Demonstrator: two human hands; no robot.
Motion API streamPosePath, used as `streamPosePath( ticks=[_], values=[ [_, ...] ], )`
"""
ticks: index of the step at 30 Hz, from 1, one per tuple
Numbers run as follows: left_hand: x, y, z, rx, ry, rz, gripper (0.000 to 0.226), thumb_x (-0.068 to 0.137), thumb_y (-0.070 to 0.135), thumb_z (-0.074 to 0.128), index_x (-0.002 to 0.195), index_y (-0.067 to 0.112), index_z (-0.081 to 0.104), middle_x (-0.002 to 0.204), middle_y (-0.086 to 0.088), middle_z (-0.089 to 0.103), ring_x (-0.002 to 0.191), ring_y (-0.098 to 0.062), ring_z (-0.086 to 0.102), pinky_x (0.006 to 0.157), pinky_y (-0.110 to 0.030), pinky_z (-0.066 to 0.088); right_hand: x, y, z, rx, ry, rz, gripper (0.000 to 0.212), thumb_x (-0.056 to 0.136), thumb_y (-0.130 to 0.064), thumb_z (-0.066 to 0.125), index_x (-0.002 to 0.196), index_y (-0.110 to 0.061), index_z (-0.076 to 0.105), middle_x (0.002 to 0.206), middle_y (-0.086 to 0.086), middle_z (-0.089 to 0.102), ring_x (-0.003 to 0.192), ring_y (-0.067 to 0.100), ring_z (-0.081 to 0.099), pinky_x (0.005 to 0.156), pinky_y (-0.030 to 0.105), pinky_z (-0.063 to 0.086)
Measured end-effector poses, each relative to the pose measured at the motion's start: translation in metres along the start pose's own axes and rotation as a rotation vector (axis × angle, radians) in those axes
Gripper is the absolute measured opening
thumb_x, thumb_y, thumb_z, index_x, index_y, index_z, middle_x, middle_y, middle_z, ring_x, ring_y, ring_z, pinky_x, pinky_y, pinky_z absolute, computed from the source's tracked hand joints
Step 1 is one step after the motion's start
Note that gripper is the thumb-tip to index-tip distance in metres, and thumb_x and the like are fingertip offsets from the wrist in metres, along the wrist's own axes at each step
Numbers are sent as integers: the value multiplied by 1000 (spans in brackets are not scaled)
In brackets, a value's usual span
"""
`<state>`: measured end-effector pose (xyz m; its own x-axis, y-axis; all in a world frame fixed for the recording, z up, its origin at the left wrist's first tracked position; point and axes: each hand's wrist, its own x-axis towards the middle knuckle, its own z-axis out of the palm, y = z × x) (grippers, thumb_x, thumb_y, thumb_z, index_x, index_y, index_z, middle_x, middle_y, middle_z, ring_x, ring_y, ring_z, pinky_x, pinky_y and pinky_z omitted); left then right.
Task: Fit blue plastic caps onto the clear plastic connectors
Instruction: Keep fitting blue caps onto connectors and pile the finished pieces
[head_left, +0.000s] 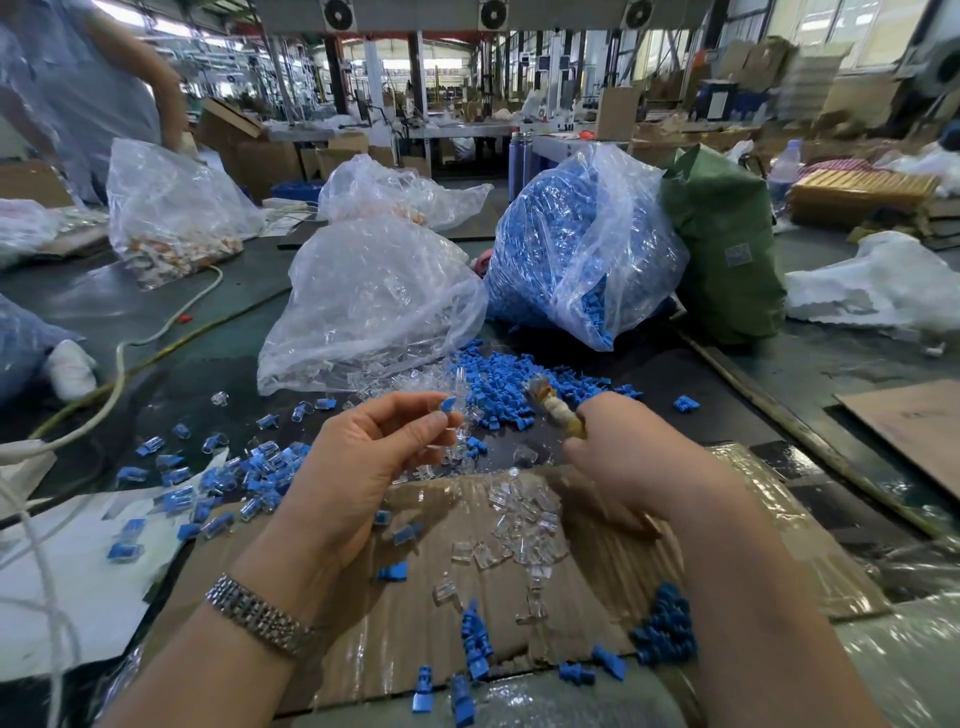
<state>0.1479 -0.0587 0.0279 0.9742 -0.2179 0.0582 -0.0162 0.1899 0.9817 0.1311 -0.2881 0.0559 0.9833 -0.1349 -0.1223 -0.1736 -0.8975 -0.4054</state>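
Pinching a blue cap (448, 404) and a clear connector (441, 441) together, the left hand (363, 457) has its thumb and forefinger curled round the pair; the cap is small, wedge-shaped and matt blue, the connector glassy and see-through, so its outline is hard to make out. Just right of that pinch, the right hand (623, 457) is closed round a worn, tape-wrapped tool (553, 413) whose frayed tip points up toward the cap.

Below the two grips lies a sheet of cardboard (597, 613) carrying a loose heap of clear connectors (524, 519), perhaps two dozen, though they blur into one another. Nearer the wrists, roughly ten single blue caps lie scattered, plus one tight clump of blue caps (665, 631) under the right forearm. Left of the left hand, a spread of assembled pieces (249, 478), blue in clear, numbers some thirty.

Beyond the fingertips lies a spill of blue caps (519, 384), too many to count, fed by one bag of blue caps (582, 244); beside it stands one bag of clear connectors (374, 296).
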Motion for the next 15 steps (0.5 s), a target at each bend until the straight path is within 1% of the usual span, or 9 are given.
streamPosePath(
  ticks=[2, 3, 4, 5, 6, 7, 9, 12, 15],
  values=[
    [1, 1, 0, -50, 9, 2, 29, 75, 17, 72, 103, 12, 77, 108, -14, 77, 100, -25, 74, 78, -25, 61, -1, -2, -4, 148, -65, -74, 22, 94, -16, 54, 78, -1, 52, 71, 12, 54, 63, 28, 51, 60, 41, 44],
    [1, 2, -1, -74, 16, -2, 30, 74, 18, 73, 104, 12, 77, 109, -13, 77, 102, -24, 74, 78, -24, 61, -3, -6, -5, 250, -116, -116, 20, 95, -14, 54, 86, 4, 57, 76, 18, 61, 69, 36, 59, 71, 50, 53],
    [2, 2, -1, -91, 23, -8, 31, 74, 20, 75, 104, 13, 78, 111, -12, 77, 104, -22, 73, 79, -24, 60, -6, -10, -6, 356, -173, -150, 19, 95, -11, 53, 95, 7, 60, 83, 21, 67, 79, 40, 67, 82, 55, 57],
    [2, 3, -2, -100, 30, -10, 32, 72, 22, 78, 103, 15, 79, 112, -10, 76, 105, -21, 73, 80, -24, 60, -10, -14, -6, 429, -231, -175, 18, 96, -8, 53, 99, 6, 63, 88, 19, 73, 87, 38, 71, 89, 56, 57],
    [3, 3, -3, -101, 37, -5, 34, 69, 26, 81, 102, 17, 80, 112, -9, 76, 105, -19, 72, 82, -26, 59, -13, -17, -5, 462, -277, -202, 17, 97, -7, 53, 100, 5, 65, 90, 15, 75, 90, 34, 73, 92, 54, 57],
    [3, 3, -4, -96, 45, 3, 37, 65, 29, 83, 101, 20, 81, 112, -8, 77, 104, -18, 72, 85, -28, 58, -15, -19, -4, 458, -309, -230, 17, 97, -8, 55, 99, 4, 66, 91, 13, 77, 90, 30, 74, 93, 54, 56],
    [4, 2, -4, -90, 54, 13, 39, 62, 32, 84, 99, 22, 82, 111, -6, 77, 101, -17, 70, 88, -31, 56, -19, -23, -2, 428, -342, -290, 20, 99, -15, 57, 96, 2, 68, 92, 11, 77, 93, 32, 73, 95, 56, 54],
    [5, 3, -3, -93, 48, 20, 35, 63, 30, 82, 97, 23, 82, 109, -6, 77, 99, -16, 71, 87, -30, 58, -24, -28, -3, 434, -329, -326, 23, 100, -20, 57, 95, -1, 69, 92, 9, 77, 97, 35, 70, 95, 57, 52],
    [3, 4, -3, -22, 40, 42, 32, 65, 32, 80, 96, 26, 82, 106, -4, 78, 97, -14, 71, 86, -31, 56, -28, -32, -4, 432, -325, -340, 24, 102, -22, 56, 95, -3, 69, 90, 7, 77, 97, 35, 70, 95, 57, 52]
  ],
)
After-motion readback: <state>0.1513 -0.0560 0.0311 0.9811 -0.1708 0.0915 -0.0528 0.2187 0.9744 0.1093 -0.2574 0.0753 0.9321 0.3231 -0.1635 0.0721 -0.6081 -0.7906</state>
